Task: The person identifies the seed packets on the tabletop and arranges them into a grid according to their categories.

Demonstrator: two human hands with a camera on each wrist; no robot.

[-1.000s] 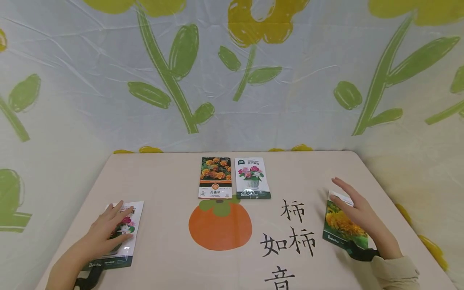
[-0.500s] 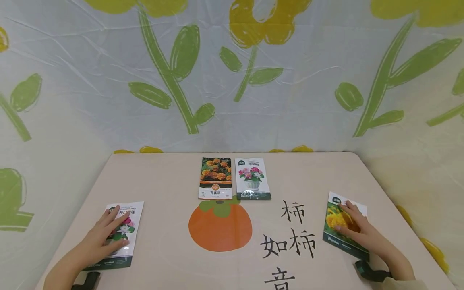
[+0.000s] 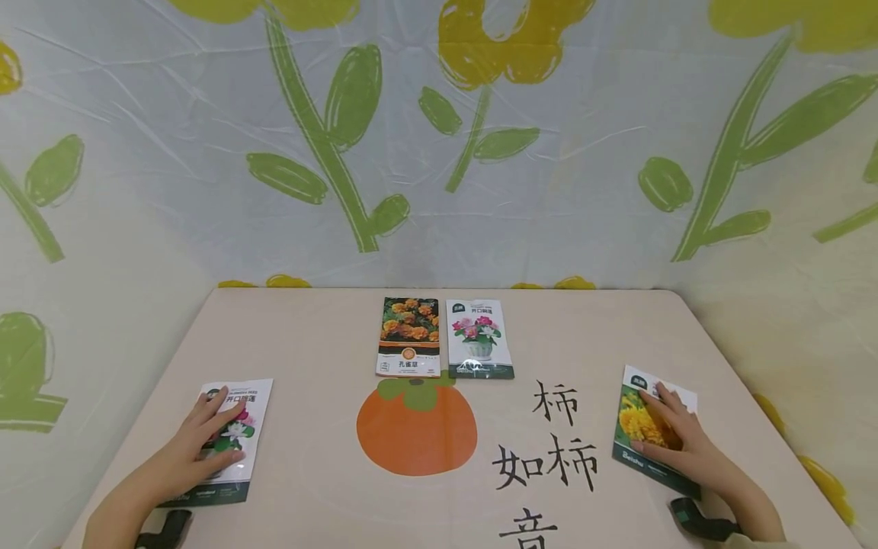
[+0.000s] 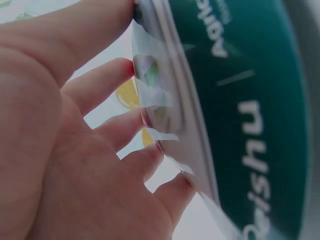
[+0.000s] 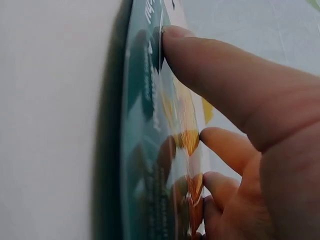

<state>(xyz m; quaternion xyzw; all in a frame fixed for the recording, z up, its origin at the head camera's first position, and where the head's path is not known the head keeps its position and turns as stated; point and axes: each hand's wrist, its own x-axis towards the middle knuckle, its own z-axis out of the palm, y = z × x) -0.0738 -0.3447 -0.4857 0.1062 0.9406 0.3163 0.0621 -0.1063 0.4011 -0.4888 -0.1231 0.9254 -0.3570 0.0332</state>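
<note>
Spread fingers of my left hand point(image 3: 180, 459) rest on a white and dark green seed packet point(image 3: 240, 438) with pink flowers, at the table's left side. The left wrist view shows those fingertips touching the face of the packet point(image 4: 255, 120). On the right, the fingertips and thumb of my right hand point(image 3: 700, 455) touch a tilted seed packet point(image 3: 638, 427) with yellow flowers. Up close in the right wrist view, the thumb meets the glossy front of this packet point(image 5: 142, 130). Both hands partly hide the pictures beneath them.
Side by side near the back edge lie an orange marigold seed packet point(image 3: 408, 337) and a seed packet with a flower pot point(image 3: 479, 339). The pale table mat point(image 3: 315, 442) bears a printed persimmon point(image 3: 416, 435) and black characters. A flowered cloth point(image 3: 549, 175) hangs behind.
My right hand has come down onto the yellow-flower packet, its fingers now touching it. My left hand has drawn back slightly on its packet. The two back packets stay put.
</note>
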